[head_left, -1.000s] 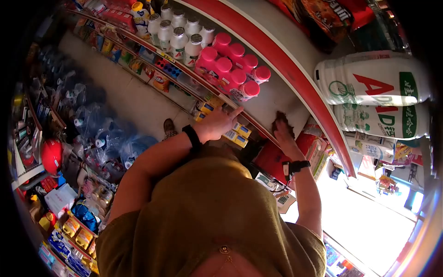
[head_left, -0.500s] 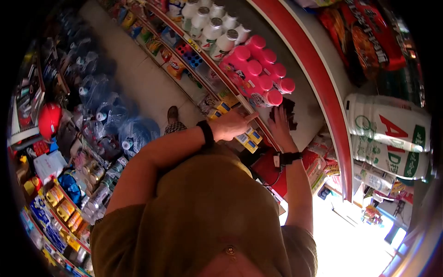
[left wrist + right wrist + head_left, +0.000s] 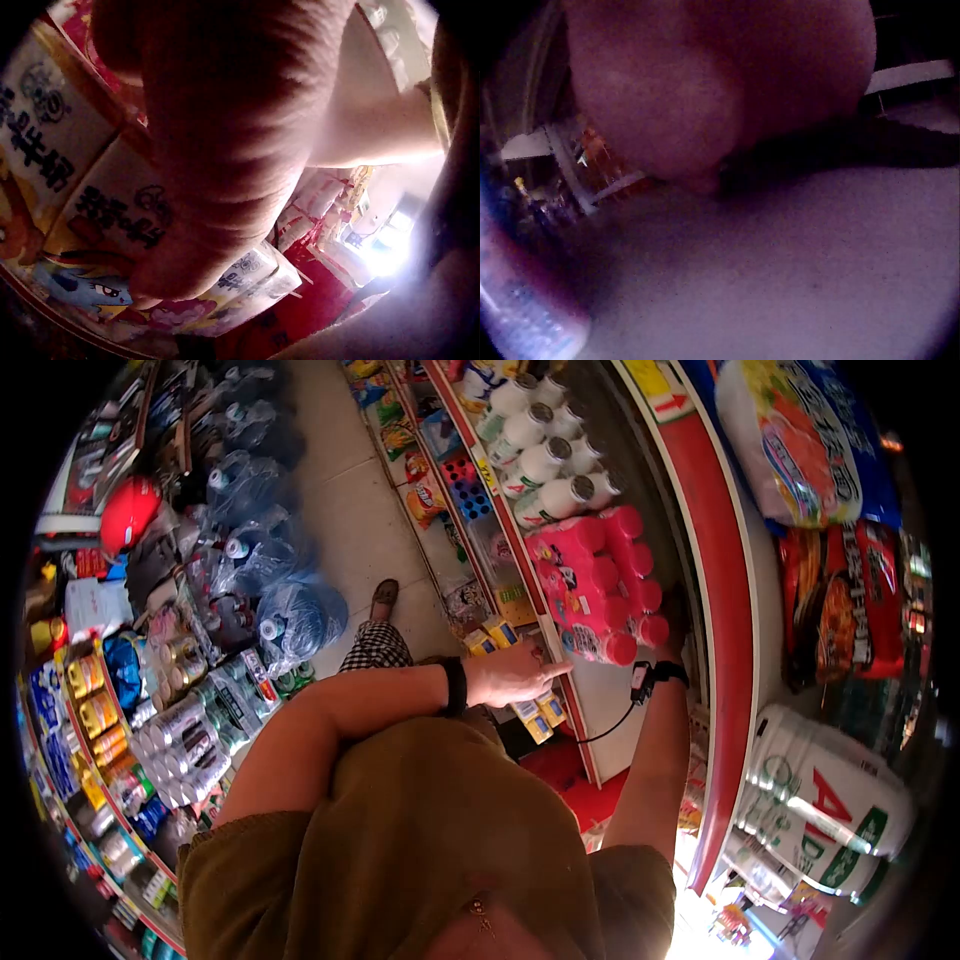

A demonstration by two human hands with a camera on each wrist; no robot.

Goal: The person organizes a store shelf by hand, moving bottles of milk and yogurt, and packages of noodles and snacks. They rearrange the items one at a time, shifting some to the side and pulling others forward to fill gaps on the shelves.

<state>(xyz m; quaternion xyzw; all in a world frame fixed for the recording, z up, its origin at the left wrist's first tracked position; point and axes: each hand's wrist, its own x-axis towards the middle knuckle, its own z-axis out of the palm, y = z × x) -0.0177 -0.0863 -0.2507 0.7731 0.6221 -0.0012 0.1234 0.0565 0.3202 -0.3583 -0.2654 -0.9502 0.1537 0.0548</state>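
In the head view, pink-capped bottles [image 3: 590,580] were seen at ten o'clock from the nearer right grip [image 3: 727,82], whose closure could not be told.

A pale grey tiled floor [image 3: 350,510] runs as an aisle beside a pale shelf board [image 3: 604,698] with red trim along its front; above it curves a broad red shelf edge [image 3: 708,530]. Brilliant white light [image 3: 690,918] glares low in the head view.

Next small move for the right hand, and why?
Probably draw the dark cloth back along the shelf toward the front: the right hand reaches in beside the pink bottles, the cloth appears under it, and bare shelf shows nearer the front.
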